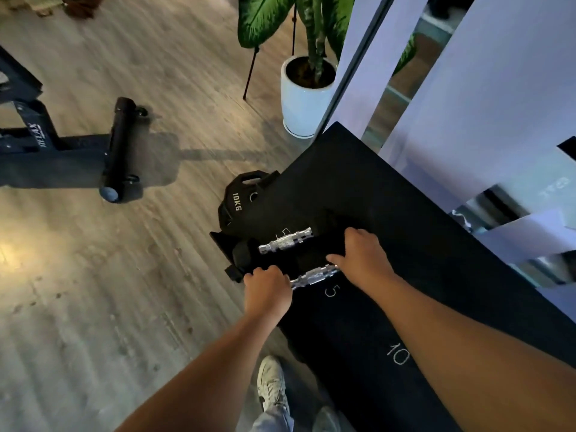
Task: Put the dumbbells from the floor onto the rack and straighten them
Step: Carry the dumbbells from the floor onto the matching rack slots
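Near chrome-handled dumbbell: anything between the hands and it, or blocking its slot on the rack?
Nothing visible. The near black dumbbell with the knurled chrome handle already lies on the black rack, beside a second one. The left hand grips its left head; the right hand rests on its right end.

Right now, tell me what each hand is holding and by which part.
Both hands are on the nearer dumbbell on the rack: the left hand grips its left head, the right hand rests over its right head.
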Available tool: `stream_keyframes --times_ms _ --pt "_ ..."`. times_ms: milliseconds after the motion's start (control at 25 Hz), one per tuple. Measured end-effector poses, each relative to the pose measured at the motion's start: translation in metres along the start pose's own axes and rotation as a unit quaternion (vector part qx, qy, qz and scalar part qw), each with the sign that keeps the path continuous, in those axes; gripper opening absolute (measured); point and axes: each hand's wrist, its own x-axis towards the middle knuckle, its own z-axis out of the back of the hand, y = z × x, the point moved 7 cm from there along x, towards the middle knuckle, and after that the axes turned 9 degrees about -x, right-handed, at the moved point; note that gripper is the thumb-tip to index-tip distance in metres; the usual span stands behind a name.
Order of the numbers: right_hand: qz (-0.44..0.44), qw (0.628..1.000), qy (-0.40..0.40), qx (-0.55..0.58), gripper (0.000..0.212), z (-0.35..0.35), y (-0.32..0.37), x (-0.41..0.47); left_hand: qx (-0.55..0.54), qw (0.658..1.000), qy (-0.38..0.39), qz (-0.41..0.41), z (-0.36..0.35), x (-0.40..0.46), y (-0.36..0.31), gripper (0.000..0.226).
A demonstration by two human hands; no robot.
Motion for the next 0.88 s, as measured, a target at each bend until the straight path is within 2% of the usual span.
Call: stream_keyframes --times_ms 200,320,480,680,880 --pt "-0.004 1.000 0.018 0.011 0.043 0.005 0.001 0.000 -0.049 0.998 -0.025 0.034 0.013 -0.005 0.017 0.035" --pt "0.010 1.000 -0.006 0.005 0.050 0.020 0.005 -0.012 -0.063 0.996 -0.036 0.051 0.034 -0.017 0.021 0.039" --pt "0.098 0.994 -0.055 -0.016 0.049 0.038 0.039 -0.044 -0.077 0.991 -0.072 0.077 0.070 -0.053 0.033 0.044" --pt "0.204 0.979 0.016 -0.021 0.052 0.028 0.086 -0.100 -0.080 0.979 -0.142 0.120 0.101 -0.138 0.061 0.056" --pt "0.327 0.942 0.068 -0.042 0.054 0.015 0.136 -0.183 -0.056 0.958 -0.206 0.190 0.103 -0.261 0.102 0.065"
